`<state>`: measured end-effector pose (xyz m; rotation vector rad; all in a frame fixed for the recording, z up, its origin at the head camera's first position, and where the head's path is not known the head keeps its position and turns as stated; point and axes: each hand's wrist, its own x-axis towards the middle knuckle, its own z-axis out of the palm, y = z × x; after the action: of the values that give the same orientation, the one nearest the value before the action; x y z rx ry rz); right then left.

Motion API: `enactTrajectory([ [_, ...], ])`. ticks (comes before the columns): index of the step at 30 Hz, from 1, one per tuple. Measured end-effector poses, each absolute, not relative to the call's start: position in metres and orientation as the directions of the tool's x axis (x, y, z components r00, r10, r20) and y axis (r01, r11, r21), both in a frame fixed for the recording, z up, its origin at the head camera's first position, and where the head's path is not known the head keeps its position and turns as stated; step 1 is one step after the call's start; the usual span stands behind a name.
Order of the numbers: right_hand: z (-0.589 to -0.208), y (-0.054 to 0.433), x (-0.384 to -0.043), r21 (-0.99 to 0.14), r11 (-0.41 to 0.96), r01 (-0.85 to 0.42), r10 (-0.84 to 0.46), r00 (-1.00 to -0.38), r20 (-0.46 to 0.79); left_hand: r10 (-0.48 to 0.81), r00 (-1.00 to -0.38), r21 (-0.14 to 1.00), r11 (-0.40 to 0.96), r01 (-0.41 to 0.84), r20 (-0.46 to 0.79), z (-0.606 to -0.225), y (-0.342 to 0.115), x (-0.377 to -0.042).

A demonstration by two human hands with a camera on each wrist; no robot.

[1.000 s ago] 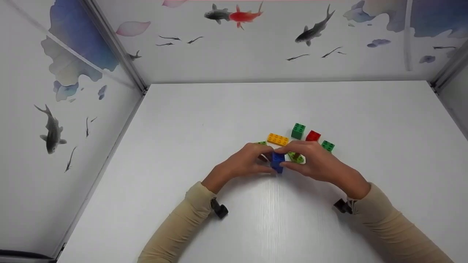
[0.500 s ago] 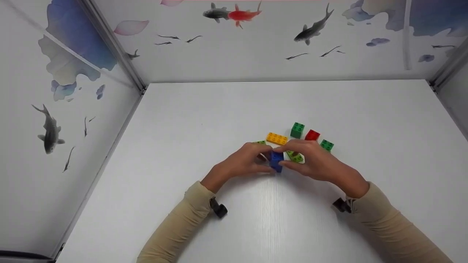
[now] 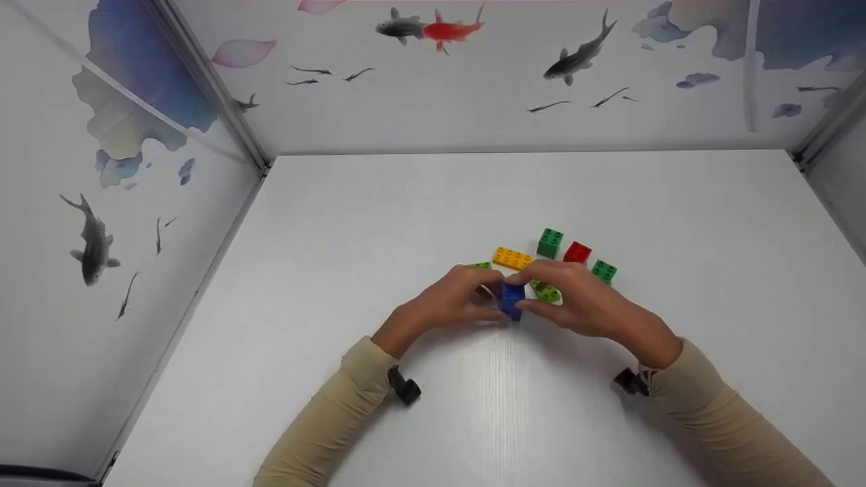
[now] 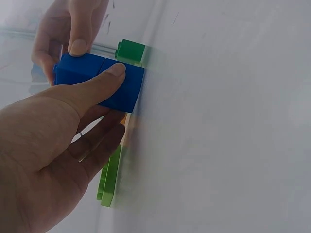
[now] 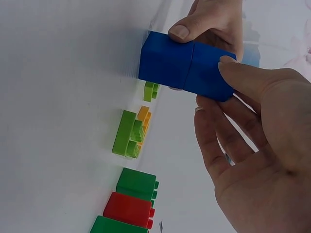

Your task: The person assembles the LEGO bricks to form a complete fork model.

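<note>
Two blue toy bricks [image 3: 513,295] stand stacked one on the other in front of the person, with a thin seam between them. My left hand [image 3: 454,297] pinches the lower brick [image 4: 127,90], its thumb flat on the brick's side. The upper brick [image 5: 208,73] is held by my right hand [image 3: 587,297], between thumb and fingers. In the right wrist view the lower brick's base is right at the table surface. A light green brick [image 3: 545,291] lies just behind the right fingers, and another light green brick [image 3: 481,266] is partly hidden by the left hand.
Behind the hands on the white table [image 3: 379,203] lie a yellow brick [image 3: 512,258], a dark green brick [image 3: 550,243], a red brick [image 3: 577,253] and a second dark green brick [image 3: 604,271]. Printed panels [image 3: 473,101] wall the table at the back and left.
</note>
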<state>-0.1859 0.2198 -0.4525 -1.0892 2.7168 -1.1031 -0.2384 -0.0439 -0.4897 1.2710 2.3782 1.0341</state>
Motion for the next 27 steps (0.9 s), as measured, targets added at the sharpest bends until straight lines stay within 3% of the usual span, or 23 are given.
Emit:
enactTrajectory([
  [27, -0.4498, 0.2181, -0.1855, -0.625, 0.51, -0.591, -0.616, -0.758, 0.214, 0.797, -0.597, 0.671, 0.393, 0.629, 0.093, -0.4868, -0.0428, -0.2385],
])
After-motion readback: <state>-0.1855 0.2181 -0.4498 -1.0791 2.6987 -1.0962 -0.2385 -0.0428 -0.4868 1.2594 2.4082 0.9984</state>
